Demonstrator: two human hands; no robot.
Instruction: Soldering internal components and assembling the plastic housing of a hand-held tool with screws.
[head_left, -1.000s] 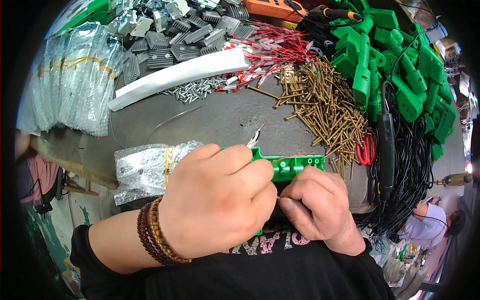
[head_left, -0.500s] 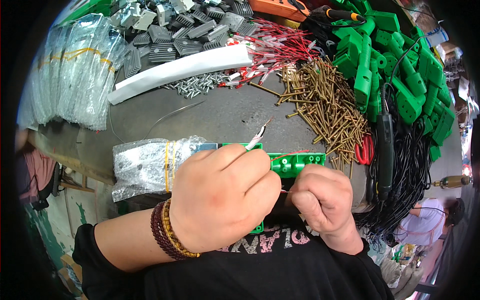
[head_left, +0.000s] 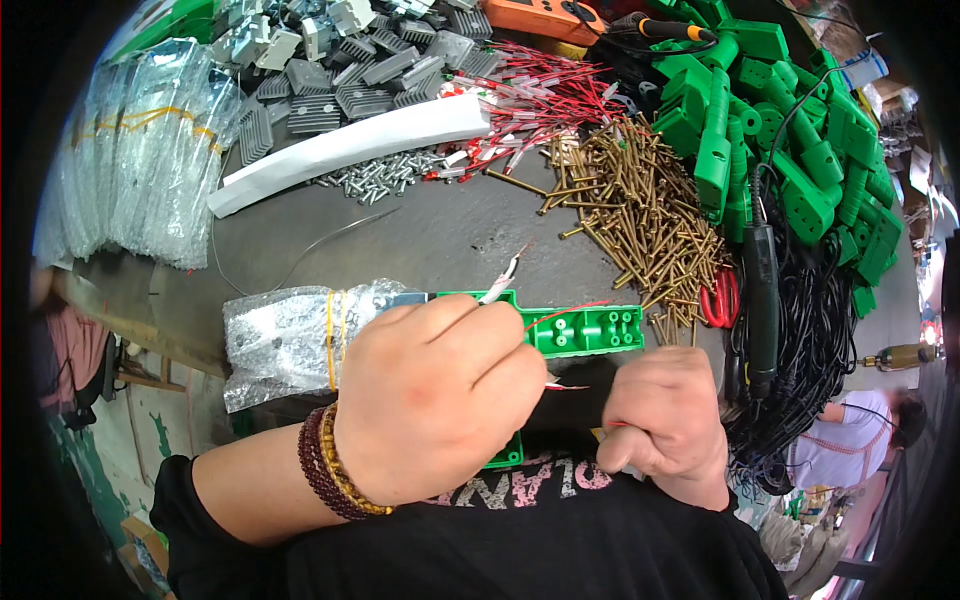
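Through the remote feed I count one left hand [head_left: 440, 400] and one right hand [head_left: 668, 425]. At the left grip: one green housing [head_left: 590, 335], one red wire [head_left: 565, 314], one protruding white cable [head_left: 497, 288]. Left of it: one clear bag [head_left: 283, 345] with two yellow bands [head_left: 331, 335]. Beyond it: one white strip [head_left: 350, 152], one orange meter [head_left: 540, 14]. Beyond the right grip: one red-handled tool [head_left: 733, 300], one black wand [head_left: 762, 310]. Brass screws [head_left: 650, 200], silver screws [head_left: 375, 178] and green parts [head_left: 800, 180] overlap too densely for me to number.

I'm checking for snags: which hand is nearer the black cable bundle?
Right. The right hand is just left of the black cable bundle; the left hand is farther left.
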